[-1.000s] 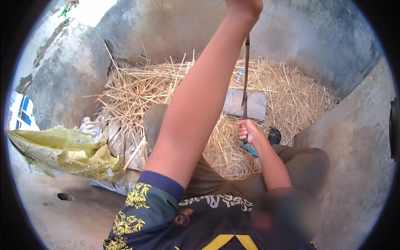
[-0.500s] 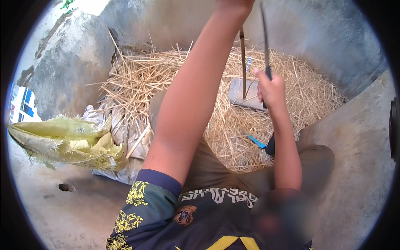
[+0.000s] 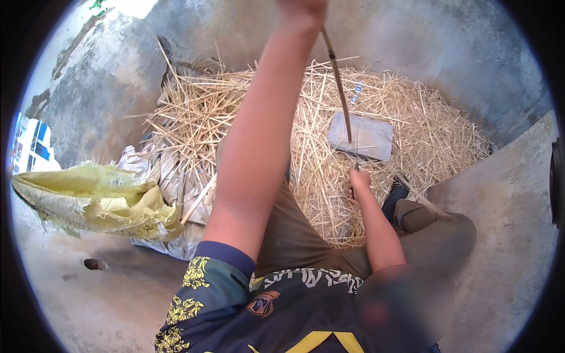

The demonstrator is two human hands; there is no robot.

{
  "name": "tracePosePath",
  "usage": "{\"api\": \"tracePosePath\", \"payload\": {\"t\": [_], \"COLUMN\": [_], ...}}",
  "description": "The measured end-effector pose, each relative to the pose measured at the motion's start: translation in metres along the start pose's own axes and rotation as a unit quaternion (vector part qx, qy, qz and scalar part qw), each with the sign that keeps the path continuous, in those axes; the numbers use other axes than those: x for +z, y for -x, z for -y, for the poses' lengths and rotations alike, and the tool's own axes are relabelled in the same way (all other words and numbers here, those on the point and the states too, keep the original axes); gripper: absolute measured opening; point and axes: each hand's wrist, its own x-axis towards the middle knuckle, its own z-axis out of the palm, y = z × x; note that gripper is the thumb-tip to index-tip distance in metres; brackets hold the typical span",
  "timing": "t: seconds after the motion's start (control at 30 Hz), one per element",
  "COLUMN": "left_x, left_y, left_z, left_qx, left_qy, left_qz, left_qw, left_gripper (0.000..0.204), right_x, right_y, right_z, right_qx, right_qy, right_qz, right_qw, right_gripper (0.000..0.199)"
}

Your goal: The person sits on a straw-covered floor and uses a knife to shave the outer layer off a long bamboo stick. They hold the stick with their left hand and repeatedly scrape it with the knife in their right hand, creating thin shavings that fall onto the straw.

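My left hand (image 3: 301,10) is raised at the top edge, partly cut off and blurred, closed around a thin brown stick (image 3: 338,73). The stick slants down, and its lower end meets a flat grey block (image 3: 376,135) lying on the straw. Below the block, my right hand (image 3: 360,182) is closed on the dark handle of a long-bladed knife (image 3: 356,166). The blade is seen almost edge-on as a thin line beside the stick's lower end. Whether it touches the stick I cannot tell.
Straw and cut stalks (image 3: 441,117) cover the floor around the block. A torn yellow-green sack (image 3: 88,200) lies at left by pale crumpled cloth (image 3: 168,176). Curved concrete walls (image 3: 412,35) surround me. My bent leg (image 3: 438,232) and dark footwear (image 3: 395,197) are at right, near a blurred pale strip (image 3: 421,197).
My right hand has come down with the knife from its raised position to just below the block. My left hand has shifted left, tilting the stick. The blurred strip has appeared by my right leg.
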Motion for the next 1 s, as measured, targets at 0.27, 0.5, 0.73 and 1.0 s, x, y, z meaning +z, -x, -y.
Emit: {"api": "tracePosePath", "payload": {"t": [0.27,0.5,0.73,1.0], "left_x": [-0.037,-0.033,-0.044,-0.082], "left_y": [0.019,0.030,0.024,0.008], "left_z": [-0.045,-0.045,-0.040,-0.046], "left_qx": [-0.108,-0.065,-0.096,-0.111], "left_qy": [0.127,0.085,0.128,0.153], "left_qz": [0.110,0.047,0.098,0.084], "left_qw": [0.980,0.993,0.982,0.978], "left_gripper": [0.051,0.052,0.053,0.056], "right_x": [-0.055,-0.087,-0.067,-0.125], "right_y": [0.121,0.272,0.162,0.320], "right_z": [0.162,0.216,0.083,0.213], "right_qx": [-0.200,-0.508,-0.249,-0.337], "right_qy": [-0.139,-0.372,0.204,-0.175], "right_qz": [0.064,0.132,-0.015,0.077], "right_qw": [0.968,0.765,0.947,0.922], "right_gripper": [0.032,0.035,0.031,0.031]}}
